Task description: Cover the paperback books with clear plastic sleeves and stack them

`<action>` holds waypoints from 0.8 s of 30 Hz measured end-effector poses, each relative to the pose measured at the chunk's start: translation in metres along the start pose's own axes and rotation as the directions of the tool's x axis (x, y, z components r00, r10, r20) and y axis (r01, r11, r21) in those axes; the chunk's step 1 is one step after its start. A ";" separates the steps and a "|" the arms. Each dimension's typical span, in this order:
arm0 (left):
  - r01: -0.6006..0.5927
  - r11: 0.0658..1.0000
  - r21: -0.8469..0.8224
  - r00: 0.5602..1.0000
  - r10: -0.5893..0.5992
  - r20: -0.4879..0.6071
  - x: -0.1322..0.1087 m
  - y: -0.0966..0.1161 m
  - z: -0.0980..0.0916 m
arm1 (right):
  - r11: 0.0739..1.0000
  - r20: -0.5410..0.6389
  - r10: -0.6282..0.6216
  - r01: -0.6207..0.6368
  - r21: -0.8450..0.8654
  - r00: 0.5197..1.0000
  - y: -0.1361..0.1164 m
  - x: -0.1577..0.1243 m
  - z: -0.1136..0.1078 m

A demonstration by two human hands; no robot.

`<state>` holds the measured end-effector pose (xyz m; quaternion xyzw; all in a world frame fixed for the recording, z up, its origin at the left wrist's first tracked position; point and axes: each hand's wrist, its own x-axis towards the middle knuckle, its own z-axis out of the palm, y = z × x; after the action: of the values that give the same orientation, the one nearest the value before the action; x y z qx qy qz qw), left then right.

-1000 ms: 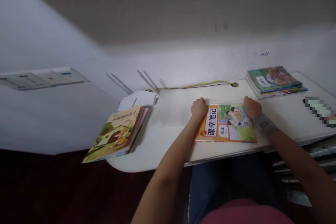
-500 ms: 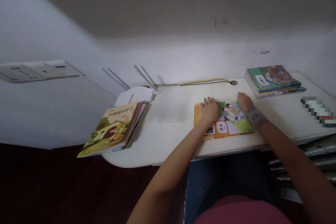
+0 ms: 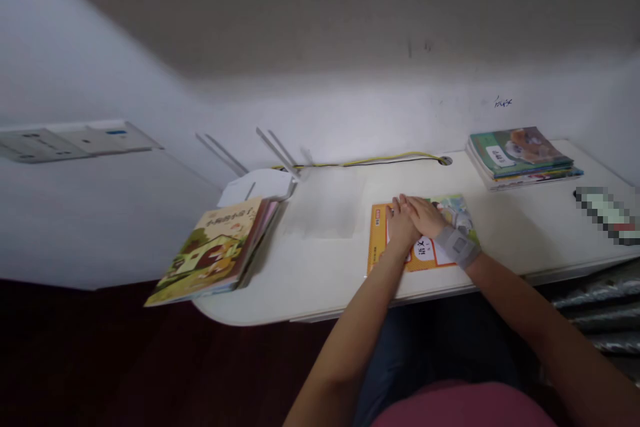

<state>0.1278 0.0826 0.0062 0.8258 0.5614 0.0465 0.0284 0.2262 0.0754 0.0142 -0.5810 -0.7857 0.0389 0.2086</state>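
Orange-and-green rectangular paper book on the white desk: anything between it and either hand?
Nothing visible between the left hand and the orange-and-green rectangular paper book. The right hand overlaps the left hand's fingers, so the left hand partly separates it from the cover; whether its palm touches the cover, I can't tell.

A white table spans the frame from left of centre to the right edge. On it: a pile of books and a router at centre left, a book right of centre, a stack of books and a pixelated object at right.
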 end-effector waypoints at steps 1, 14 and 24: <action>-0.007 1.000 -0.004 1.000 0.007 0.000 0.000 -0.005 -0.001 | 1.000 0.013 -0.024 0.024 -0.001 1.000 0.004 -0.005 0.003; 0.194 0.977 -0.090 0.973 -0.203 -0.110 -0.009 -0.042 -0.009 | 0.898 -0.007 0.134 -0.125 -0.421 0.991 0.074 -0.042 -0.035; 0.256 0.862 -0.439 0.915 -0.362 -0.179 -0.014 -0.055 -0.014 | 0.984 0.131 -0.055 0.076 -0.162 0.990 0.032 -0.007 0.003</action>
<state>0.0704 0.0897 0.0145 0.6870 0.6642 0.2626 0.1339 0.2556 0.0797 -0.0007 -0.5666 -0.8166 0.0028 0.1104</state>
